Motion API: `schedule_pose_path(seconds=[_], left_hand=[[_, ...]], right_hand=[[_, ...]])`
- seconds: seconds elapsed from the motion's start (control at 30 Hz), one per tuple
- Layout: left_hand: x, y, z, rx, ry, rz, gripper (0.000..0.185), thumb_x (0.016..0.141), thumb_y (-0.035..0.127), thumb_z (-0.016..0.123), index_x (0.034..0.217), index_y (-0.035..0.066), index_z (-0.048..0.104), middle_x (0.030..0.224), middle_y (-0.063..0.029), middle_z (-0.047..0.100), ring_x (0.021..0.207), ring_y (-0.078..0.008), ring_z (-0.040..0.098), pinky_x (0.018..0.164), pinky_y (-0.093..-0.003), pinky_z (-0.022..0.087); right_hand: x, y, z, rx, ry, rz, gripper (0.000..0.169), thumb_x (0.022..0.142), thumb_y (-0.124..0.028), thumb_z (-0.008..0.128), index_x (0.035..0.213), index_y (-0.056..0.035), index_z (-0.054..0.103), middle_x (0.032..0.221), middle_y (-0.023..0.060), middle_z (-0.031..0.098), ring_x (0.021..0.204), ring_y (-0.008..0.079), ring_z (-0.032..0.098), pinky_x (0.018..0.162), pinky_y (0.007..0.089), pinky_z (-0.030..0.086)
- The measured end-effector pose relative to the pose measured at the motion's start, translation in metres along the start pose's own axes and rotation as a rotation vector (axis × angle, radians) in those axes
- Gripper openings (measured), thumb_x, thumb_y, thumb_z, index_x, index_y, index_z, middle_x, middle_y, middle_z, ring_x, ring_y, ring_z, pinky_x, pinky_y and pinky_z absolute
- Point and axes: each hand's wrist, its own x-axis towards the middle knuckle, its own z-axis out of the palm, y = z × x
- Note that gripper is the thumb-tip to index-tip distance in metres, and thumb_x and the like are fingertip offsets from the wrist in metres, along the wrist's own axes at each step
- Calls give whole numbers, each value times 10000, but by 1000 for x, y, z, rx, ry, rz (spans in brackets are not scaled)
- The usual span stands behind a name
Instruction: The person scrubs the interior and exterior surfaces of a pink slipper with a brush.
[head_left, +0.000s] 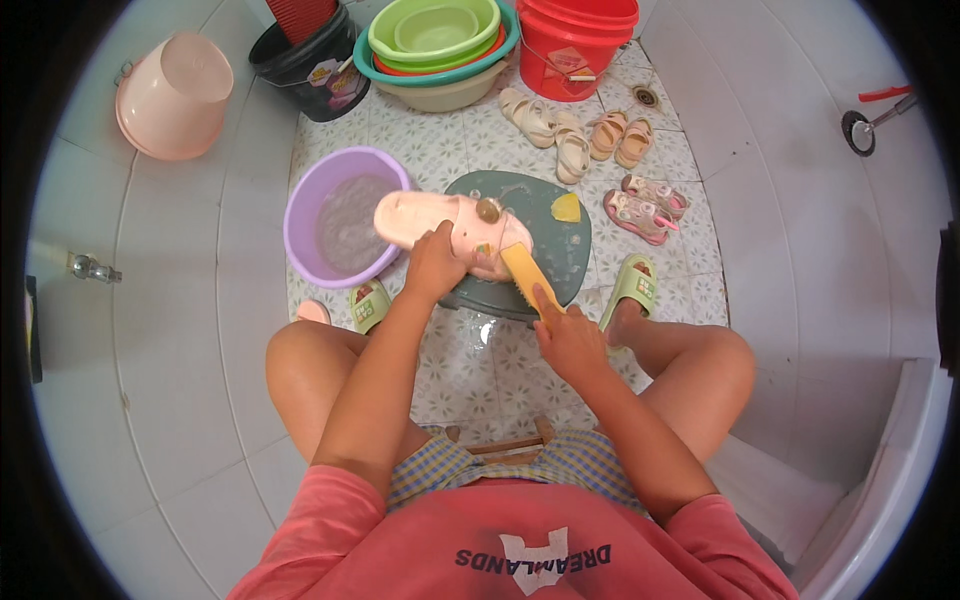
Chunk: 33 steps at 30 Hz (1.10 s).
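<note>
My left hand (437, 262) grips a pale pink slide sandal (420, 214) by its side, over a dark green plastic stool (562, 262). The sandal lies roughly crosswise, its strap bearing a round brown ornament (488, 211). In my right hand (571, 335) is a yellow scrubbing brush (529, 277), its head against the strap end of the sandal. A yellow piece, perhaps soap (566, 208), rests on the wet stool top. The sandal's heel reaches over the rim of a purple basin (295, 225) that holds cloudy water.
Strappy white sandals (573, 154), beige sandals (634, 142) and pink sandals (636, 215) stand on the tiled floor. Beyond are stacked basins (439, 75), a black bucket (324, 94) and red buckets (562, 64). Another pink slipper (313, 311) lies near my left foot.
</note>
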Motion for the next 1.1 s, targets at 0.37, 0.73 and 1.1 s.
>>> schedule_pose_path(seconds=[0.37, 0.73, 1.1], left_hand=[[-3, 21, 7, -242, 142, -247, 783, 686, 199, 695, 1322, 91, 250, 843, -243, 631, 819, -410, 614, 738, -453, 476], [7, 12, 12, -327, 89, -238, 629, 679, 173, 692, 1215, 156, 364, 849, -206, 640, 813, -395, 617, 717, -449, 477], [10, 13, 10, -337, 69, -196, 597, 688, 165, 688, 1193, 137, 371, 849, -210, 637, 811, -404, 614, 710, -459, 473]], right_hand=[[17, -25, 19, 151, 62, 123, 593, 870, -251, 522, 1419, -290, 303, 803, 210, 546, 645, 380, 579, 605, 475, 475], [78, -33, 37, 40, 219, 57, 582, 875, -229, 521, 1414, -287, 308, 797, 176, 530, 594, 357, 581, 533, 446, 492], [90, -39, 36, 1, 182, 75, 551, 889, -264, 480, 1411, -307, 308, 828, 169, 540, 585, 350, 606, 533, 449, 512]])
